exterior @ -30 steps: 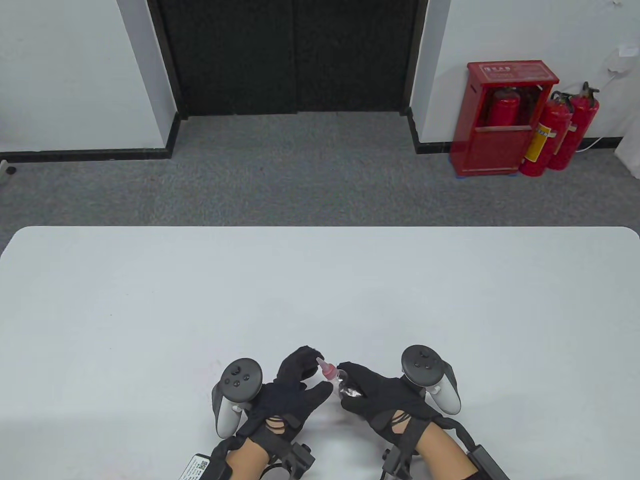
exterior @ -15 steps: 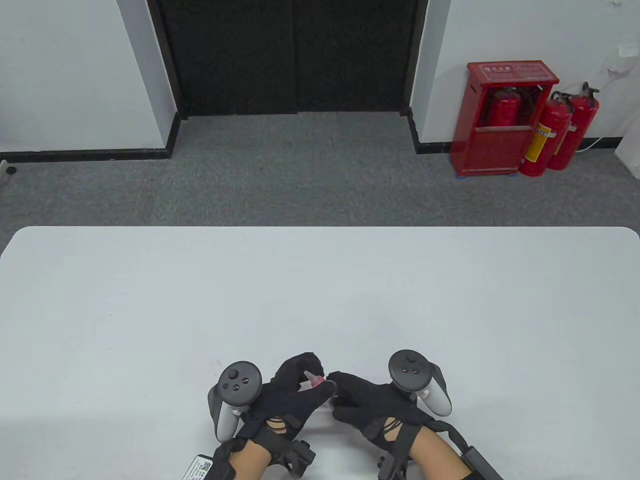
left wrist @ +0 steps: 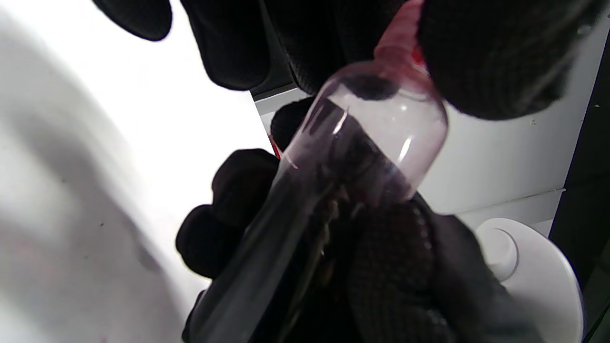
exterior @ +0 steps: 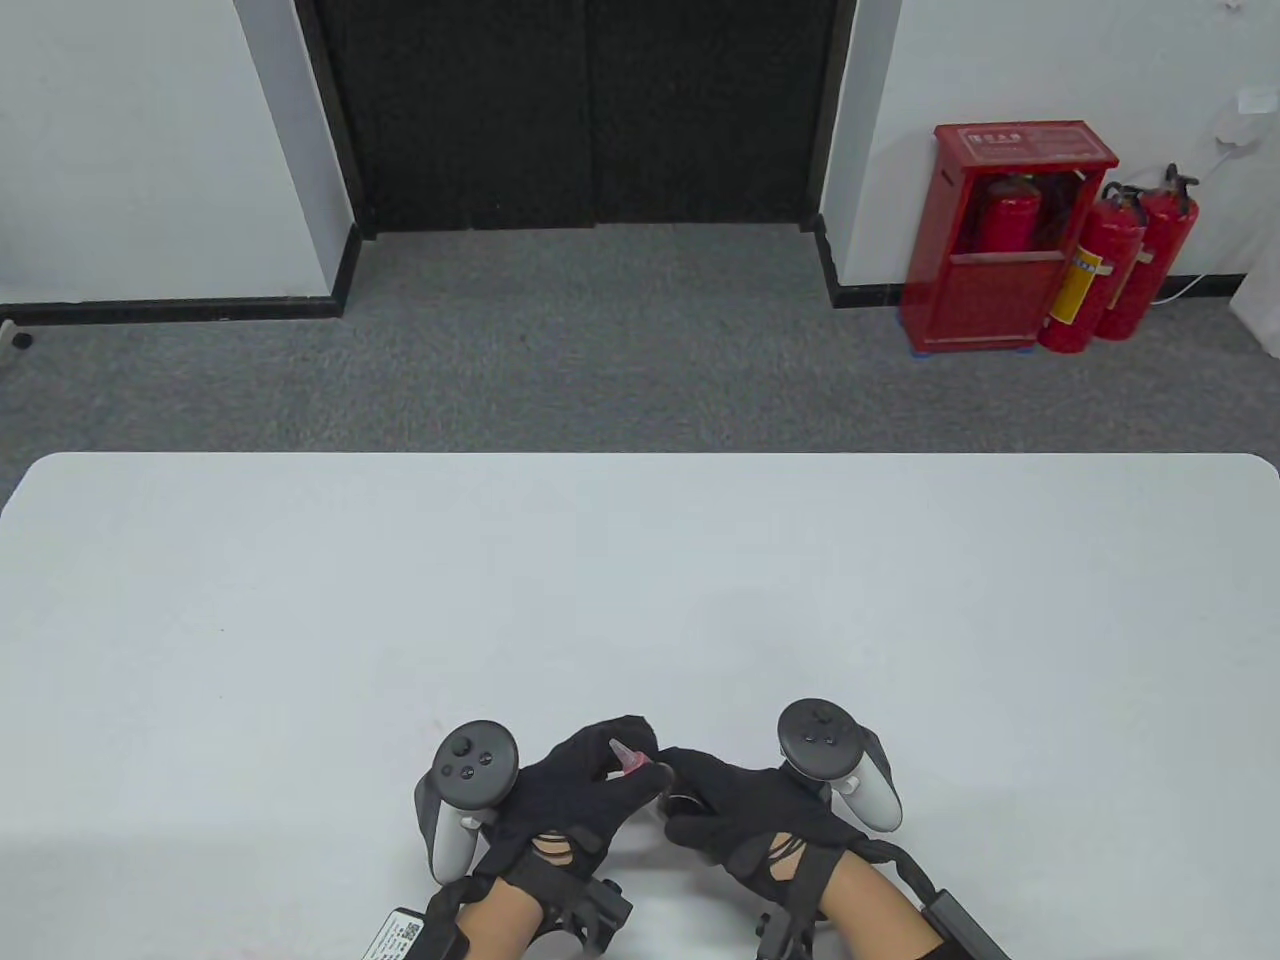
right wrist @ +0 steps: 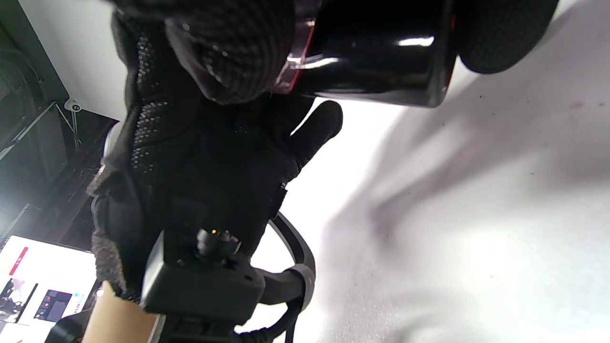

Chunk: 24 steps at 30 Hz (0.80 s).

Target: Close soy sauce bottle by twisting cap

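A small clear soy sauce bottle with dark sauce is held just above the table near its front edge. Its pointed red cap (exterior: 629, 762) sits on the neck and tilts toward the left. My left hand (exterior: 600, 775) pinches the cap between thumb and fingers. My right hand (exterior: 715, 805) grips the bottle body and hides almost all of it in the table view. In the left wrist view the clear shoulder (left wrist: 381, 128) and red cap (left wrist: 398, 43) show under my left fingers (left wrist: 486, 57). In the right wrist view the dark body (right wrist: 376, 57) lies in my right fingers (right wrist: 228, 43).
The white table (exterior: 640, 580) stretches wide beyond the hands. Behind it are grey carpet, a dark door, a red fire-extinguisher cabinet (exterior: 1010, 235) and two extinguishers at the back right.
The right hand drew the bottle left and toward me, and the hands closed together. The left fingers closed around the red cap. In the last half second little moved.
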Motion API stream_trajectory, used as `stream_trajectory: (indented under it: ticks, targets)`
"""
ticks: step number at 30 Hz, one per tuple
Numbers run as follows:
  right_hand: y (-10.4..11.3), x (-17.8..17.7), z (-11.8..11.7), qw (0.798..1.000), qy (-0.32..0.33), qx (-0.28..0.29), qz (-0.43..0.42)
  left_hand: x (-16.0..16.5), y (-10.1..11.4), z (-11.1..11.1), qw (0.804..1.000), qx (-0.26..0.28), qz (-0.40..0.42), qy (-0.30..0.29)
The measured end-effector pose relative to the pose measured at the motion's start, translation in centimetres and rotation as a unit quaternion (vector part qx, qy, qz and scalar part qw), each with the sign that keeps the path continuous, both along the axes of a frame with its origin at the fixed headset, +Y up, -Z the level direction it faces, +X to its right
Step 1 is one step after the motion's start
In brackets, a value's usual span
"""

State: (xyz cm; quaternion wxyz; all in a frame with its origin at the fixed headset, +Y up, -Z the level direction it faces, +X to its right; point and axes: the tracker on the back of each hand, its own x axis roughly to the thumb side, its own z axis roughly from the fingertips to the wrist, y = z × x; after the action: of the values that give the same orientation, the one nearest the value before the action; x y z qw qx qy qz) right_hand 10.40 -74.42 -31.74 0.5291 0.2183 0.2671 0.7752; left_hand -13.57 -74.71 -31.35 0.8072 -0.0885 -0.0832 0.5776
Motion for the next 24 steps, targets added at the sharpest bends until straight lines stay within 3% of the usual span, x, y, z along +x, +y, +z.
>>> stream_trajectory:
  ticks: [24]
  targets:
    - [-0.33,-0.63,0.07,0.993,0.087,-0.043,-0.071,0.49,0.61,-0.35,0.997,-0.009,0.039,-0.068]
